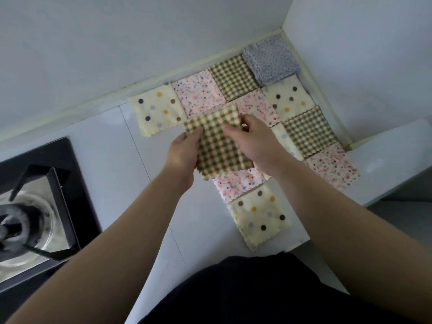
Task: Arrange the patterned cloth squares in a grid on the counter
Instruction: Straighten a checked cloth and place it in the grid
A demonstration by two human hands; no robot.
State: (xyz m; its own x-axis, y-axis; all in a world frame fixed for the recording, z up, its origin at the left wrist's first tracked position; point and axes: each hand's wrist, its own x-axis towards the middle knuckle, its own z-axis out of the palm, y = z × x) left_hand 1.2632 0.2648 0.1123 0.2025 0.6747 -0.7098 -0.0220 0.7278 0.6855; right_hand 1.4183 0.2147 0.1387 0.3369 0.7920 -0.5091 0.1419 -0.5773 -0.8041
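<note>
**A:** What are the hands on?

**B:** A checked cloth [219,148], green and cream, soft and nappy, its edges cut in small scallops. It sits near the middle of the counter [112,136], over a gap among the laid squares; whether it touches the surface I cannot tell.

**A:** And the grip?

**B:** The left hand [182,153] holds its nine o'clock edge, thumb on top, the other fingers hidden beneath; the right hand [250,139] pinches the one o'clock corner with curled fingers; the far edge buckles a little between them.

**A:** What lies round it?

**B:** Counting from that cloth: at ten o'clock a cream dotted cloth [157,111]; at twelve a pink speckled cloth [198,93]; at one a check square [233,77]; beyond it a grey stack [272,59], several layers deep, set in the corner of the wall [117,43]. Down the right side run a dotted square [288,98], a checked square [308,132] and a speckled square [332,167], edge to edge. At six o'clock lies a speckled piece [236,185], then a dotted pile [259,213] whose near edge shows several layers.

**A:** Anything hard to read?

**B:** The right wrist covers most of a cream square [286,141] at three o'clock; the held cloth hides the far part of the speckled piece. At eight o'clock a black stove [35,195] with a metal pan rest is blurred and cut off by the frame.
</note>
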